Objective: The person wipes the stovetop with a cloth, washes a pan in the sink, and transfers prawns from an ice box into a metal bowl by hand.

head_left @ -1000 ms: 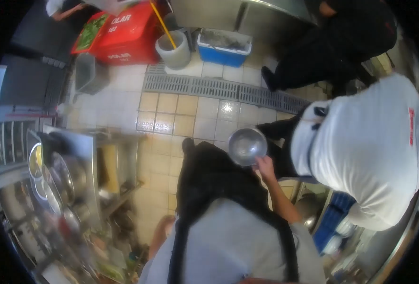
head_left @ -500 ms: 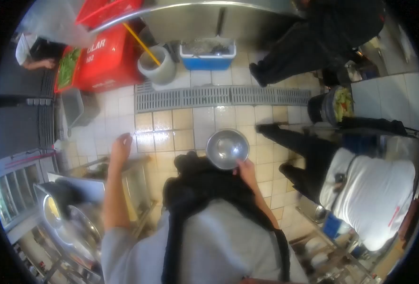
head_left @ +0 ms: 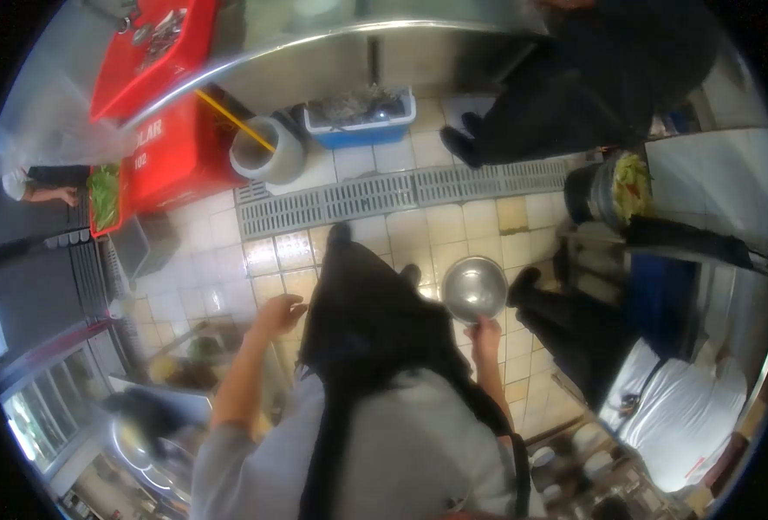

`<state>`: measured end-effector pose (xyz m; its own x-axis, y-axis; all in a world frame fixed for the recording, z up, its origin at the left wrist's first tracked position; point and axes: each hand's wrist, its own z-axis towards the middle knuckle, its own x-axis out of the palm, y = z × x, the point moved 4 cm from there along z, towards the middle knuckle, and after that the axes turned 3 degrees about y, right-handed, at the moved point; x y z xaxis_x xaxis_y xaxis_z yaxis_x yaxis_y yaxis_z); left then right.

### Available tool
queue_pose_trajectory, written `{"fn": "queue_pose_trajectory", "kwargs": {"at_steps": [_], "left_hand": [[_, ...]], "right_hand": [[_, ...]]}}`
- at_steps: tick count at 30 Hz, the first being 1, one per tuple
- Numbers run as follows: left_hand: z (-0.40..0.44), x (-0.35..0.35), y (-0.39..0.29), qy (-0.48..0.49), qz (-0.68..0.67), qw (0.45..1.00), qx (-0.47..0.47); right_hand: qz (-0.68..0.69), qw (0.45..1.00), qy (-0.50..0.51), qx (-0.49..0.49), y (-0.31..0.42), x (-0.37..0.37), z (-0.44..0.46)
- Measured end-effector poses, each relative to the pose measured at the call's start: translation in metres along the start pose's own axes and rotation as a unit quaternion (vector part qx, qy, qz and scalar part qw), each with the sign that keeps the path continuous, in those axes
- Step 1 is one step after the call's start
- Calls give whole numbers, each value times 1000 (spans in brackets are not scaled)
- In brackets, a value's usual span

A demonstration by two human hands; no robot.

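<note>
Fisheye view, fairly bright, with whitish light glinting inside a steel bowl (head_left: 475, 290) and glaring off glossy floor tiles (head_left: 263, 256) to the left of that bowl. Far above the bowl, a steel counter rim (head_left: 315, 35) bends into a shining arc, and well out from the bowl on every side everything warps and drops into black. Focus is soft throughout: cookware (head_left: 133, 438) far below and left of the bowl smears, while the black apron (head_left: 375, 312) just left of it shows little detail.
</note>
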<state>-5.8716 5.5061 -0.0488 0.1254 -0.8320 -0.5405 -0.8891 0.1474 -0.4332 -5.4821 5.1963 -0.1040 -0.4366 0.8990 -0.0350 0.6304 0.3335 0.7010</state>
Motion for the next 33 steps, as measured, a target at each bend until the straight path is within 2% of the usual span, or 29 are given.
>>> {"fn": "queue_pose_trajectory", "kwargs": {"at_steps": [4,6,8,10,11,13,14,16,18,20,21,24,26,28,30,31,32,33], "left_hand": [[93,-50,19,6,40,999,32],[144,-79,27,-18,83,990,115],[195,-123,9,34,80,993,85],[243,-161,-5,38,96,991,82],[265,-176,-14,52,98,992,60],[318,-183,-15,-9,114,986,124],[343,-185,-18,-54,122,977,168],[393,-188,-29,-33,148,974,171],[442,-178,-36,-13,170,969,178],[489,-167,-37,-78,170,955,228],[517,-159,-35,-66,171,955,231],[593,-129,-39,0,229,952,201],[634,-118,-46,-23,275,944,181],[674,-108,-50,-30,291,941,171],[705,-90,-53,-33,305,937,167],[721,-86,-49,-18,311,939,144],[738,-84,-41,-4,316,941,119],[750,-80,-39,-42,348,921,174]], "right_hand": [[-21,999,-33,3,17,48,18],[4,998,-66,-2,18,73,23],[11,994,-104,26,18,111,23],[35,990,-125,50,22,167,22],[23,994,-94,55,20,190,22],[-24,998,-20,57,11,224,26],[-18,997,1,71,2,239,30],[-93,991,15,94,-12,263,38],[-102,987,23,123,-28,278,50],[-115,985,34,125,-41,289,67],[-101,986,25,131,-60,284,76],[-88,985,4,146,-108,262,83],[-84,982,-50,162,-143,247,81],[-83,981,-48,167,-145,248,93],[-57,972,-86,213,-148,242,96],[-6,974,-139,178,-143,245,97],[-123,975,-103,151,-139,237,100],[-63,982,-118,134,-137,235,102]]}}
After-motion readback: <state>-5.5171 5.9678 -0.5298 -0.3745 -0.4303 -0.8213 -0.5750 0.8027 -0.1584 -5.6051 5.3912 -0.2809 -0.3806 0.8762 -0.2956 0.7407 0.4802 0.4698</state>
